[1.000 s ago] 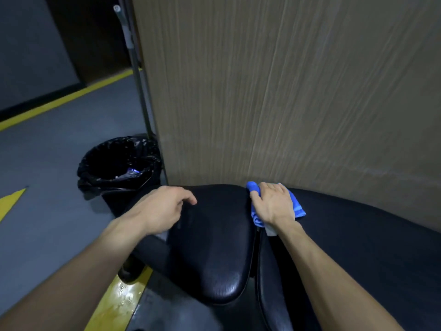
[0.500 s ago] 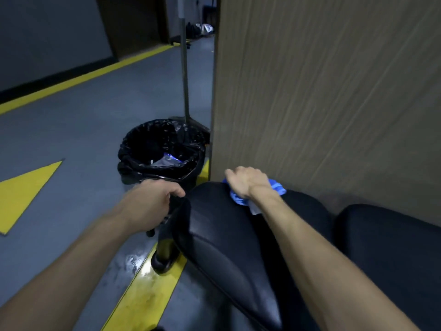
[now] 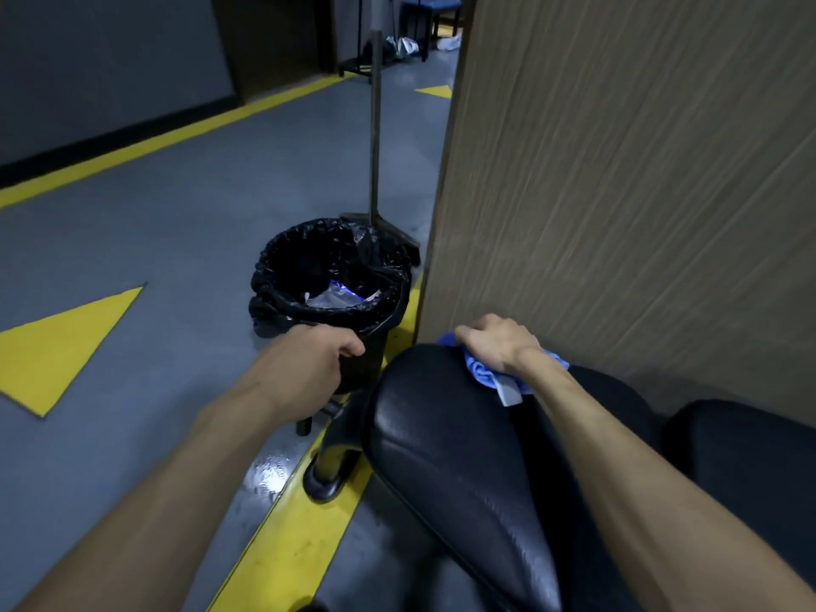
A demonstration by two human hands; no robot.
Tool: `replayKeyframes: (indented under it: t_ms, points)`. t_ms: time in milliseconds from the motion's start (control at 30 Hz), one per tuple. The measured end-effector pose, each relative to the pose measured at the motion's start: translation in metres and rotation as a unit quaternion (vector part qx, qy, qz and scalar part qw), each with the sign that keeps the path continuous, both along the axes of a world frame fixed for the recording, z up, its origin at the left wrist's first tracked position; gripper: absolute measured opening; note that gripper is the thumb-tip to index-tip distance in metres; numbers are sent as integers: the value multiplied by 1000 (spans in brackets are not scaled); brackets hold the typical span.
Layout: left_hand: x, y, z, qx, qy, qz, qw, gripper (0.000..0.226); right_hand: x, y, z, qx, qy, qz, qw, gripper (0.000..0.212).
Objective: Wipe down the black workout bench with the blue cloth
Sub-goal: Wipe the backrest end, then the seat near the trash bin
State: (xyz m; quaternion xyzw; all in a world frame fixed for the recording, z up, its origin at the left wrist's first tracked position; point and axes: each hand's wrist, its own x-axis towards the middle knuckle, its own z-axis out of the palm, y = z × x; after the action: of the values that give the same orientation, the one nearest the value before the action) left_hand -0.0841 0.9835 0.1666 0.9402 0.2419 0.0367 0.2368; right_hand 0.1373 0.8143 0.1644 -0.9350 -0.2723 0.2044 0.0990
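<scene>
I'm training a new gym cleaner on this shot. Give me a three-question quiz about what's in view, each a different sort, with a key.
1. True or false: the blue cloth lies under the right hand on the black bench pad.
2. Which stands just past the left hand? A) a bucket of water B) a bin with a black liner C) a stack of weights
3. Fill in: the pad's far end meets a ____-grain panel.

Key: 1 true; 2 B; 3 wood

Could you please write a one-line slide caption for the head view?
Right hand presses the blue cloth onto the black bench beside a lined bin.
</scene>
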Motion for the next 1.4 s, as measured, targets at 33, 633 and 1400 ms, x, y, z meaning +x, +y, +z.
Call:
replayKeyframes:
  t_ms: [33, 633, 1400]
  points:
    - [-2, 1, 2, -1, 0, 7, 1000, 51, -11, 9, -3, 36, -18, 18, 999, 43]
    - [-4, -7, 13, -11, -26, 12, 1000, 49, -100, -28, -22, 72, -172, 344, 920, 66]
    - [2, -85, 43, -8, -38, -39, 998, 45, -144, -99, -22, 83, -218, 206, 950, 77]
